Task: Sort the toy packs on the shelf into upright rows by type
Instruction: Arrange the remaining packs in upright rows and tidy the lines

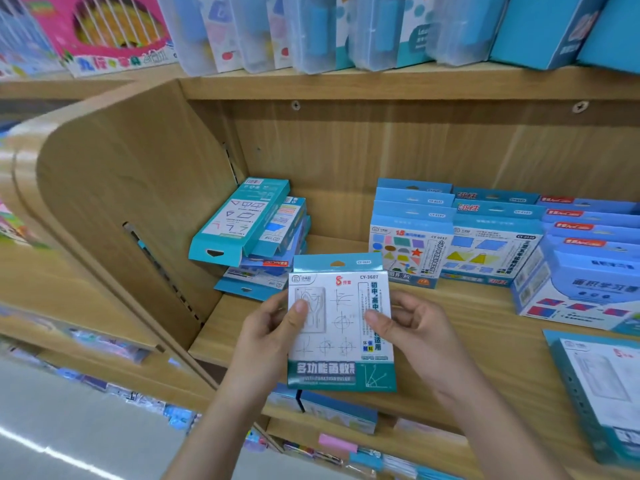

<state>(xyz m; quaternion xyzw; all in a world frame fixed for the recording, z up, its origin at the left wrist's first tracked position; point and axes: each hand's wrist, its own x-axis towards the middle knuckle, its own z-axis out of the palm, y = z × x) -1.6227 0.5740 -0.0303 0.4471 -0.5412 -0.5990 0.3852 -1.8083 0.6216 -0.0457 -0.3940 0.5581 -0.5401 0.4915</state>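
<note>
Here, both hands, left hand [266, 336], right hand [415, 336], gripping teal-white pack [341, 327]

Function-ruler pack [341, 323], frame centre, read "CY-3607", a red "8", and "多功能函数尺" on its teal bottom band. Shapes pack [410, 251], centre right, read "18" and "CY-0137". Other labels were too blurred to read.

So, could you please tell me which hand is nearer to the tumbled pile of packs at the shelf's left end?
Left. The left hand grips the left edge of the function-ruler pack, just below the pile; the right hand grips the right edge, farther away.
</note>
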